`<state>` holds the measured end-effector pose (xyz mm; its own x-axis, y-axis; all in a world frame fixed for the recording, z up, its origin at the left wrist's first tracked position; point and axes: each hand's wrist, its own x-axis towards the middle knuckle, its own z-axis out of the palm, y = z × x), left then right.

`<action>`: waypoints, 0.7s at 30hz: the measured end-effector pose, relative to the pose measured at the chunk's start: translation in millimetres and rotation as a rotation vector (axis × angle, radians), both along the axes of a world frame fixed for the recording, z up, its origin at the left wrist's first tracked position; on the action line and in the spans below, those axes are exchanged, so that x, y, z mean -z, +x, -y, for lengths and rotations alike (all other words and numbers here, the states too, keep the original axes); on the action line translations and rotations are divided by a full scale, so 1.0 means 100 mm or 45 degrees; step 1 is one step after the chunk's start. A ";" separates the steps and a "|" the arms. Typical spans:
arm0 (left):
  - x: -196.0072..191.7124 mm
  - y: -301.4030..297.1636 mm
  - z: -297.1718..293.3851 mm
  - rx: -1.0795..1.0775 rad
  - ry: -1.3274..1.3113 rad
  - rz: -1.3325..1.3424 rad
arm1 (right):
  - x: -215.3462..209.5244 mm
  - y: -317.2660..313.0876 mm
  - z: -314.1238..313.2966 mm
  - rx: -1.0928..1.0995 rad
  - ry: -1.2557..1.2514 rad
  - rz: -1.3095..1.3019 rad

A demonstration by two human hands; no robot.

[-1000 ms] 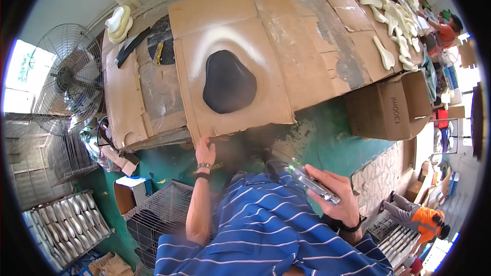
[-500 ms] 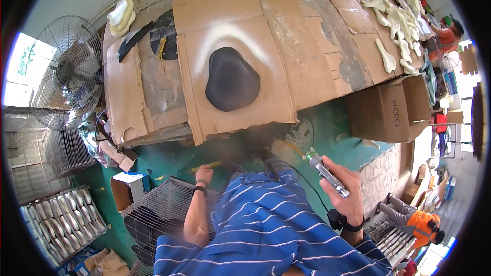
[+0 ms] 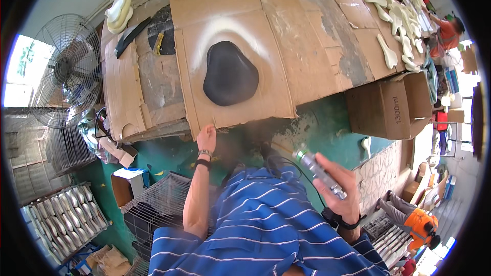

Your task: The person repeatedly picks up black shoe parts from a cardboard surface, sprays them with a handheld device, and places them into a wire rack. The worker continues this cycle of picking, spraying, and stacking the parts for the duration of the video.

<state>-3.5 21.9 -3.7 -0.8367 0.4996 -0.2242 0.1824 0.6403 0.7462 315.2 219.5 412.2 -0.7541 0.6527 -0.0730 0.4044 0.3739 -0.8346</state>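
Our left hand (image 3: 206,137) pinches the near edge of the cardboard sheet (image 3: 232,53) bearing the black seat (image 3: 230,73); our right hand (image 3: 338,189), fingers wrapped, holds the spray gun (image 3: 318,171) back. Spraying appears paused; turning the sheet seems next.

Matt black moulded piece (image 3: 230,73) on rough, paint-dusted cardboard sheet (image 3: 266,46); shiny metal spray gun (image 3: 319,172).
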 end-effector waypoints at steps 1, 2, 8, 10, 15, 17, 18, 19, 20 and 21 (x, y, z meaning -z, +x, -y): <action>-0.02 -0.03 -0.12 -0.024 0.000 -0.053 | 0.01 0.01 -0.01 0.041 0.009 -0.034; -0.03 -0.06 -0.26 -0.061 -0.006 -0.089 | 0.02 0.02 -0.01 0.063 0.002 -0.016; -0.08 -0.39 -0.96 -0.204 0.078 -0.275 | 0.01 0.25 -0.08 0.172 -0.013 -0.003; -0.14 -0.43 -1.08 -0.209 -0.015 -0.317 | -0.05 0.37 -0.15 0.058 -0.045 0.093; -0.29 -0.41 -1.27 -0.231 -0.209 -0.374 | -0.06 0.50 -0.22 0.127 -0.047 0.095; -0.34 -0.40 -1.31 -0.229 -0.234 -0.404 | -0.04 0.53 -0.26 0.102 -0.040 0.130; -0.37 -0.39 -1.33 -0.233 -0.273 -0.406 | -0.01 0.53 -0.27 0.145 -0.033 0.107; -0.39 -0.39 -1.34 -0.213 -0.260 -0.440 | 0.02 0.53 -0.28 0.188 -0.036 0.089; -0.42 -0.38 -1.35 -0.202 -0.270 -0.465 | 0.07 0.51 -0.30 0.231 -0.020 0.052; -0.45 -0.38 -1.37 -0.199 -0.311 -0.469 | 0.10 0.51 -0.32 0.231 -0.014 0.031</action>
